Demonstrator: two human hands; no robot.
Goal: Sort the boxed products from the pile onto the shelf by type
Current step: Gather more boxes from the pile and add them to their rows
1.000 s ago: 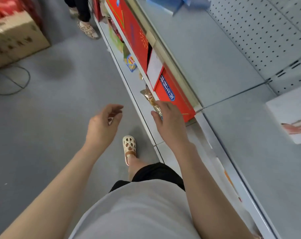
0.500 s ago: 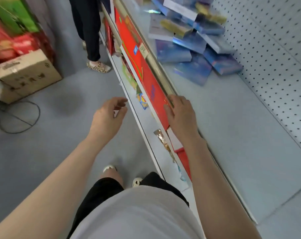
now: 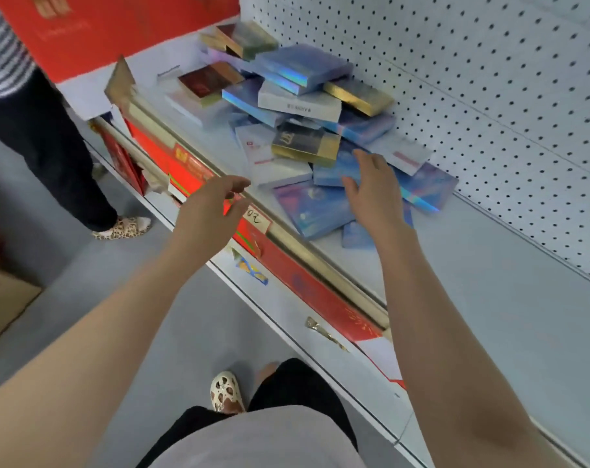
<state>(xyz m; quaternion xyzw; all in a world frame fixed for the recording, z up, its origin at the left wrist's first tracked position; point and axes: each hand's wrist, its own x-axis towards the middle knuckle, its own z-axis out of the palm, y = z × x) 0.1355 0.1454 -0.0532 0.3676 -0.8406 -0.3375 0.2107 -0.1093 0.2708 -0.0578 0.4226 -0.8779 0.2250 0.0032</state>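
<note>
Boxes are lying jumbled at twelve o'clock on the shelf, none sorted yet. Her right hand is reaching in, fingers spread and empty, over a blue box; left hand is hovering loosely open, empty. Next she's needing a firm grasp.

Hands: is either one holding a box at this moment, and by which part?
Nothing is held. The right hand is open over the pile; the left hand is open at the shelf edge.

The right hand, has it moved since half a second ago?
Yes. The right hand left the shelf's front rail and went inward over the shelf, reaching the pile of boxes.
</note>
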